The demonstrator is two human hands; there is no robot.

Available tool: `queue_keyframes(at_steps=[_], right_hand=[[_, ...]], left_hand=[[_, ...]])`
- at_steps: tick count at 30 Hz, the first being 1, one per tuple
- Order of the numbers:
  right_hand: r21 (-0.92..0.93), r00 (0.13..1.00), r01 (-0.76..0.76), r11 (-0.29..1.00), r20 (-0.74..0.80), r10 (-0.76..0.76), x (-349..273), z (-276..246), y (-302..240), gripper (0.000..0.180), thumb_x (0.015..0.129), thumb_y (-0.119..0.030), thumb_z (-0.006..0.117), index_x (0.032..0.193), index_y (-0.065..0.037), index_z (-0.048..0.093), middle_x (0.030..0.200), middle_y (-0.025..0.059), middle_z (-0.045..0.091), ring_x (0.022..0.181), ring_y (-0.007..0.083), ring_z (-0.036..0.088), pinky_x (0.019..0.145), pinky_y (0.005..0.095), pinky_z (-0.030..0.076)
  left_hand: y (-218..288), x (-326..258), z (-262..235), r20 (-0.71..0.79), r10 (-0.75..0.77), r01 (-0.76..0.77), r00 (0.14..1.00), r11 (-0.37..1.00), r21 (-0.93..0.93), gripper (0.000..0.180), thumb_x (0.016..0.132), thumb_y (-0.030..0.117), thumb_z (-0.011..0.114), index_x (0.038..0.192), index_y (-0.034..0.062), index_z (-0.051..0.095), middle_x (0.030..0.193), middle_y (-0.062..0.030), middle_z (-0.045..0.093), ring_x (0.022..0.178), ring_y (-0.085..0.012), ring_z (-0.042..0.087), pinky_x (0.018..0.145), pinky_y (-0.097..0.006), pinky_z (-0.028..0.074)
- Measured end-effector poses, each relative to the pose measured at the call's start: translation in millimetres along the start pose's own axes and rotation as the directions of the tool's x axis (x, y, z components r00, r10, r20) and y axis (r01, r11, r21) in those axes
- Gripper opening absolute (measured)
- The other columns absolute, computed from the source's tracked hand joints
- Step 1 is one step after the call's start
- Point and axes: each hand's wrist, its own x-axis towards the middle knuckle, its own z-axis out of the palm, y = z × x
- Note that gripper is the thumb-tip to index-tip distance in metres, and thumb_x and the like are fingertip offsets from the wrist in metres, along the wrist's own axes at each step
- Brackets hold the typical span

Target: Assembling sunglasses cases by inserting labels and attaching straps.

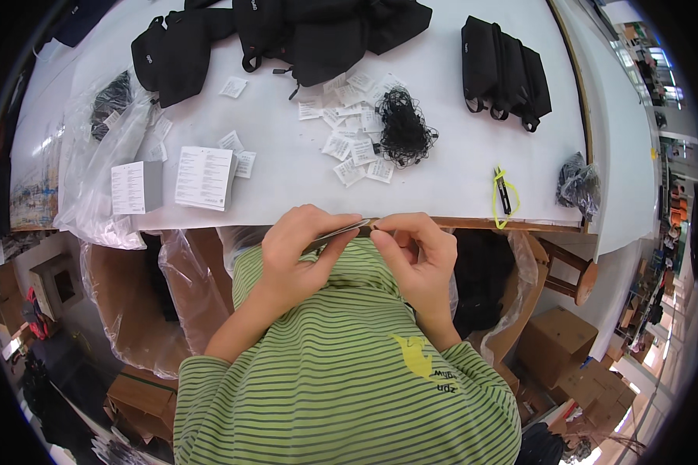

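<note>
Stretching across the room, a white worktable [287, 174] carries black fabric pouches [302, 31], small white paper tags [349, 147] and a tangle of black string [402, 128]. Just off its near edge, left hand [298, 244] and right hand [415, 252] pinch a thin grey card [341, 232] between them.

The thin card [340, 232] shows edge-on, its face unreadable, and its ends are hidden under the fingers of the left hand [298, 248] and the right hand [415, 252]. The picture's top edge cuts off the black bags [302, 31].
</note>
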Motion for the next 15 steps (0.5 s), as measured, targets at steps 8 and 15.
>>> queue_keyframes(at_steps=[8,15], right_hand=[[-0.145,0.994,0.063,0.988,0.101,-0.048,4.4,4.3,-7.5,0.010,0.078,-0.005,0.070,0.084,-0.004,0.062,0.053,-0.0031,0.036,0.047,0.0040,0.028,0.043,0.0216,0.022],[-0.121,0.994,0.021,0.992,0.110,-0.008,0.0,8.0,-6.6,0.009,0.079,-0.005,0.070,0.083,-0.004,0.061,0.053,-0.0033,0.034,0.047,0.0042,0.027,0.044,0.0215,0.021]], left_hand=[[1.8,-2.5,-0.9,-0.068,0.014,-0.013,0.998,1.000,0.025,0.027,0.068,-0.007,0.073,0.093,0.0038,0.068,0.074,-0.0051,0.064,0.062,-0.0170,0.056,0.057,-0.027,0.041],[-2.8,-4.9,-6.2,-0.024,0.139,-0.134,0.990,0.981,0.140,0.031,0.064,-0.009,0.074,0.092,0.0037,0.069,0.079,-0.0052,0.065,0.068,-0.0176,0.058,0.058,-0.026,0.044]])
